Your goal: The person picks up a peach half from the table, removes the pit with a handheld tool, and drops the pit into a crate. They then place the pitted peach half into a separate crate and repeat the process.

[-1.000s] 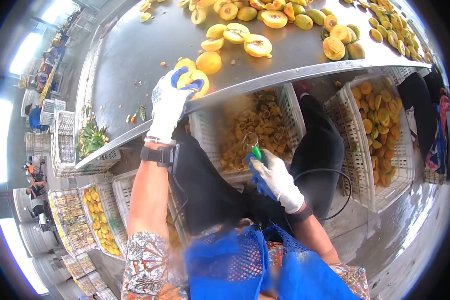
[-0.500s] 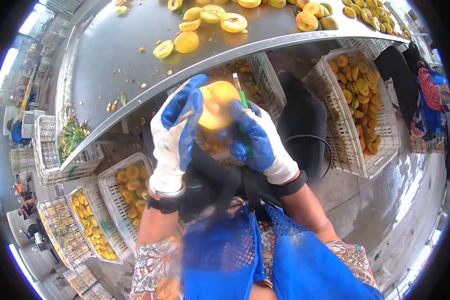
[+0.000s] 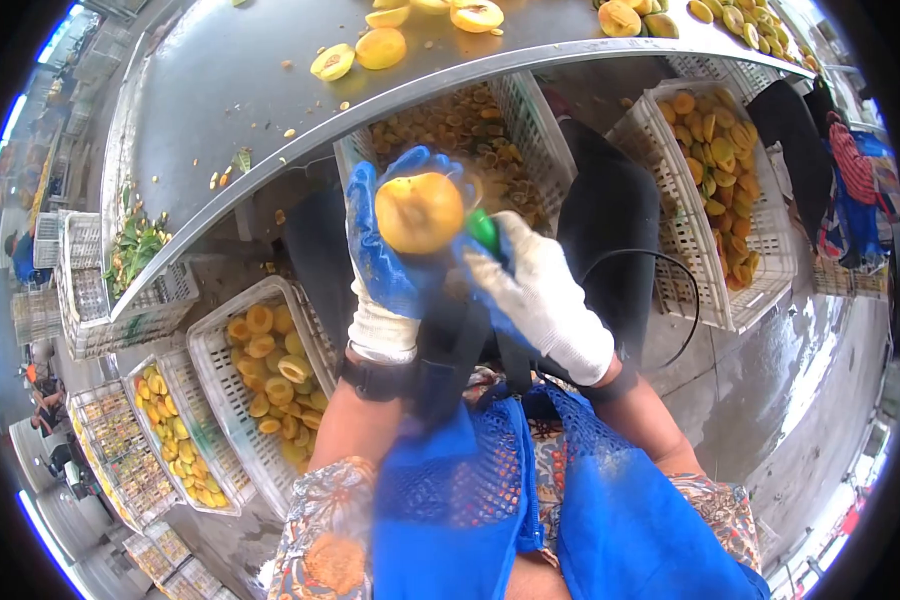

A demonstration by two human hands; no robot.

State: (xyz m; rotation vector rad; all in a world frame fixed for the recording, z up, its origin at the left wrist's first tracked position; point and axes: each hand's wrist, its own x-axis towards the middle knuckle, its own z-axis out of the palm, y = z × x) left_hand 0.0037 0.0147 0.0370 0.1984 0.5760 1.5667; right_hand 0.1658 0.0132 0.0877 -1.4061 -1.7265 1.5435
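My left hand (image 3: 378,262), in a white glove with a blue palm, cups a yellow peach (image 3: 418,213) from below and from its left side. A dimple shows on the side of the fruit facing me. Just right of it, my right hand (image 3: 550,300), gloved the same way, is closed round the green handle of a small tool (image 3: 483,232). The tool's working end is blurred and hidden near the fruit. Beneath both hands stands a white crate (image 3: 535,115) holding brownish pits and scraps.
Ahead runs a metal table (image 3: 220,100) with halved peaches (image 3: 380,48) near its edge. Crates of peaches stand at the left (image 3: 210,350) and right (image 3: 670,230). Leafy scraps (image 3: 140,250) lie at the table's left corner. A dark cable (image 3: 692,300) loops by my right knee.
Both hands have come slightly lower, and the peach has turned in my left hand. My right hand has rotated so its white back shows, and the tool's metal tip is out of sight.
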